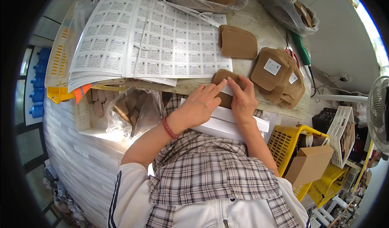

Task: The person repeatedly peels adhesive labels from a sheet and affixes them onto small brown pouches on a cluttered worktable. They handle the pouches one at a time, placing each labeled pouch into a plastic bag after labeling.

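At the table's front edge lies a brown textured pad point(222, 73) with rounded corners and a white label point(227, 90) on its face. My left hand point(201, 105) holds the pad from the left, its fingertips pressed on the label's upper edge. From the other side my right hand point(244, 101) grips the same pad, a fingertip meeting the left one at the label. My fingers partly cover pad and label. Just beyond are plain brown pads point(238, 42), stacked. To the right, a pile of similar pads point(279, 84) bears white labels. Large printed label sheets point(178, 45) lie left of my hands.
A white box-like object point(227, 120) rests under my hands. Red-handled scissors point(292, 57) and a green-handled tool point(300, 49) lie at the table's right. Plastic bags point(285, 9) stand behind. Yellow crates point(279, 141), a cardboard box point(308, 165) and a fan point(379, 110) are at right.
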A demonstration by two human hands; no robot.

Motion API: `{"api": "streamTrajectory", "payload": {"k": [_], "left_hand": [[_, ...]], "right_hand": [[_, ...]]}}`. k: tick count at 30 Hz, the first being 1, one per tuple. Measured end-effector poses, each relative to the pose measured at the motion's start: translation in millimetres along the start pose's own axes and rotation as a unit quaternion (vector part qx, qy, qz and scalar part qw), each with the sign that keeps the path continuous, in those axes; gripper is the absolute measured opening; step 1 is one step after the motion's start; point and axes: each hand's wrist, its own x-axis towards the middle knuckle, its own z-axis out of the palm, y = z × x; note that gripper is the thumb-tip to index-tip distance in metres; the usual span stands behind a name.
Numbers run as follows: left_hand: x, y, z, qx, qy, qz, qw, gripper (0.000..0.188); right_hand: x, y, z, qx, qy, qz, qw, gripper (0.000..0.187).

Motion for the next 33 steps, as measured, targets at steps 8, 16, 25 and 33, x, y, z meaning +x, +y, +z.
{"api": "streamTrajectory", "payload": {"k": [8,16,25,33], "left_hand": [[0.9,0.7,2.0,0.014,-0.012,-0.004,1.000,0.005],[-11.1,-0.7,9.2,0.001,0.023,0.001,1.000,0.009],[-15.3,-8.6,15.7,-0.021,0.030,0.013,0.999,0.009],[-15.5,3.9,7.8,-0.052,0.068,-0.021,0.996,0.008]], "right_hand": [[4.0,7.2,3.7,0.039,0.037,0.093,0.994,0.019],[5.0,11.6,-3.3,0.124,0.057,0.079,0.987,0.006],[41.9,14.6,-79.1,0.133,0.116,0.100,0.979,0.010],[49.4,8.8,-96.9,-0.016,0.063,-0.020,0.998,0.034]]}}
